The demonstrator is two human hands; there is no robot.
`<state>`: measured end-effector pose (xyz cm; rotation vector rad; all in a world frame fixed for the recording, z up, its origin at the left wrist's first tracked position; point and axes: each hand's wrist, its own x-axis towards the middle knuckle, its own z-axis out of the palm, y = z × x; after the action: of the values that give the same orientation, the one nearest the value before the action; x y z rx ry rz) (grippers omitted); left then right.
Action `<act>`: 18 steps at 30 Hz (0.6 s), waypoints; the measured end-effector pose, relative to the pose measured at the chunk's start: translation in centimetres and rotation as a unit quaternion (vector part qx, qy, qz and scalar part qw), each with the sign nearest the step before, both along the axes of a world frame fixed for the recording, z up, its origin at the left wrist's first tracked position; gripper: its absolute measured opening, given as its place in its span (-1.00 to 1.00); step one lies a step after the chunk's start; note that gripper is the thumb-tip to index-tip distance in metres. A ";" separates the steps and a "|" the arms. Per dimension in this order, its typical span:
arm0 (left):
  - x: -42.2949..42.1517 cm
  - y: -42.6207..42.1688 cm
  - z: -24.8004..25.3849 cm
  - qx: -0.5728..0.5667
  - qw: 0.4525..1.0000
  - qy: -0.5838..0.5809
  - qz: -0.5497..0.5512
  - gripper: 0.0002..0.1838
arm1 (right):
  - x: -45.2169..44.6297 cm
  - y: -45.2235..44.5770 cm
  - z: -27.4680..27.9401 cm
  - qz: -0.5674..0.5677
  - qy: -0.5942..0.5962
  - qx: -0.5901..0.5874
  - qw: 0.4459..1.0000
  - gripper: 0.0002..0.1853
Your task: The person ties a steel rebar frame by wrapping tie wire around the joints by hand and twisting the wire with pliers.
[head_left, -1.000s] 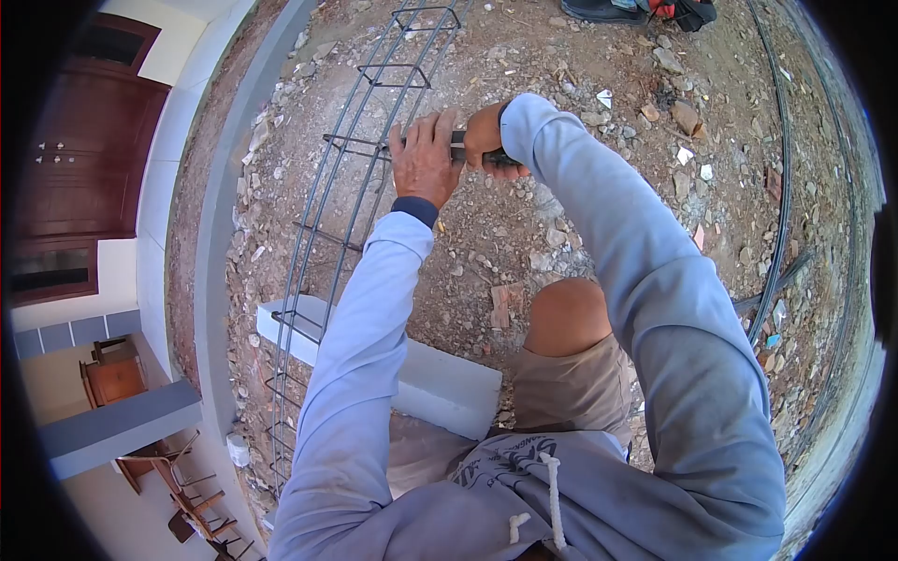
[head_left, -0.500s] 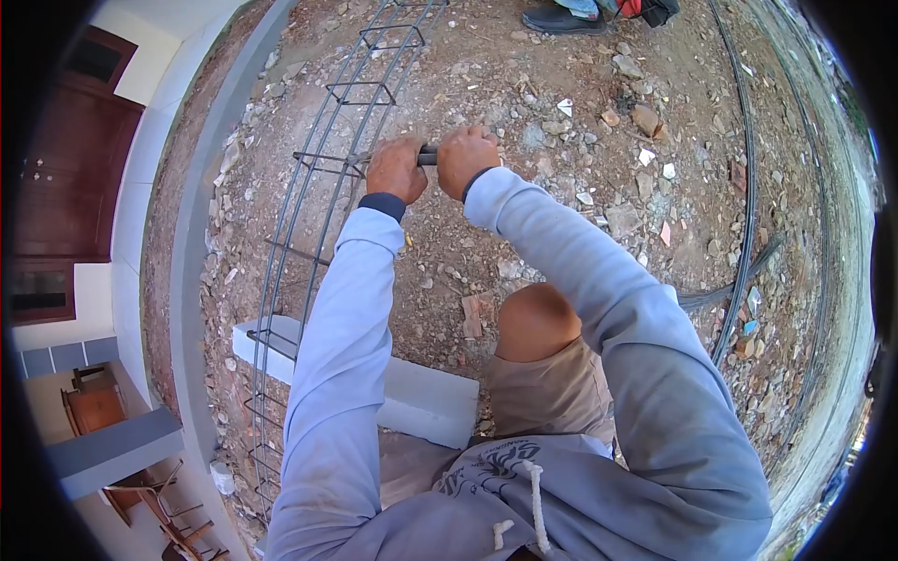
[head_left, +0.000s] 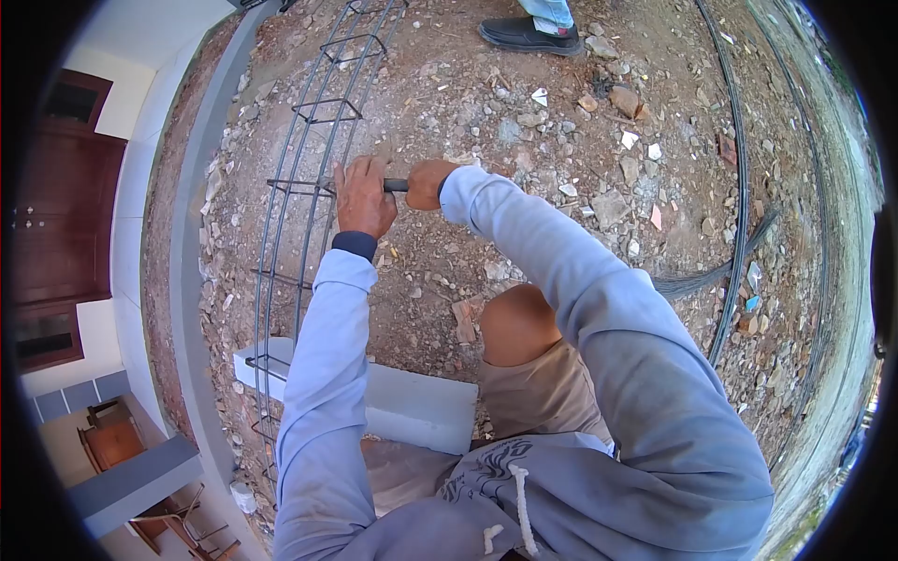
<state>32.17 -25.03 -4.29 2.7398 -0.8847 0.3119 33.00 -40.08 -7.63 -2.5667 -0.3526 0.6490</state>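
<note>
My right hand (head_left: 428, 184) is closed round the end of a dark bar-like handle (head_left: 396, 185); the handle's far part passes behind my left hand, so the tool's kind is hidden. My left hand (head_left: 363, 198) lies over that far part with its fingers stretched out and slightly apart, beside a rebar cage (head_left: 323, 112). The fingertips are close to a stirrup (head_left: 297, 188) that crosses the long bars. The cage runs from the top of the view down past my left sleeve. Whether my left fingers touch the bars is unclear.
A pale block (head_left: 421, 404) lies across under the cage, in front of my knee. Another person's dark shoe (head_left: 529, 35) stands at the top. Long bars (head_left: 739, 187) and a wire bundle (head_left: 697, 280) lie right. A low grey kerb (head_left: 190, 234) runs left; rubble covers the ground.
My left hand has gone from a fist to stretched fingers. Both hands sit further left and slightly lower in view, and the view itself has shifted. The other person's shoe appears further left.
</note>
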 end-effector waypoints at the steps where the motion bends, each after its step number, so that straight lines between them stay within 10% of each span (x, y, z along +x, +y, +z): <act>1: -1.2 -0.2 0.2 -0.028 0.998 -0.043 0.026 -0.41 | -0.5 0.0 0.7 0.008 -0.004 0.000 1.000 -0.61; 5: -7.0 0.2 -1.5 -0.088 0.983 -0.080 0.140 -0.40 | -0.9 -0.3 1.3 0.013 -0.030 -0.005 0.999 -0.64; 11: -12.4 2.5 -9.3 0.003 0.967 0.157 0.202 -0.54 | -0.4 0.9 -3.5 0.074 -0.083 -0.025 0.994 -0.66; 14: -13.2 3.7 -13.8 0.088 0.945 0.254 0.185 -0.50 | -2.1 0.3 3.8 -0.100 0.262 0.138 0.950 -0.67; 18: -14.9 3.2 -16.1 0.145 0.895 0.358 0.224 -0.49 | -2.0 0.7 5.0 -0.096 0.379 0.172 0.904 -0.64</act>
<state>17.22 -21.84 -20.35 2.9214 -0.0980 -0.7787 31.02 -39.40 -2.62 -1.8058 0.0532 1.2978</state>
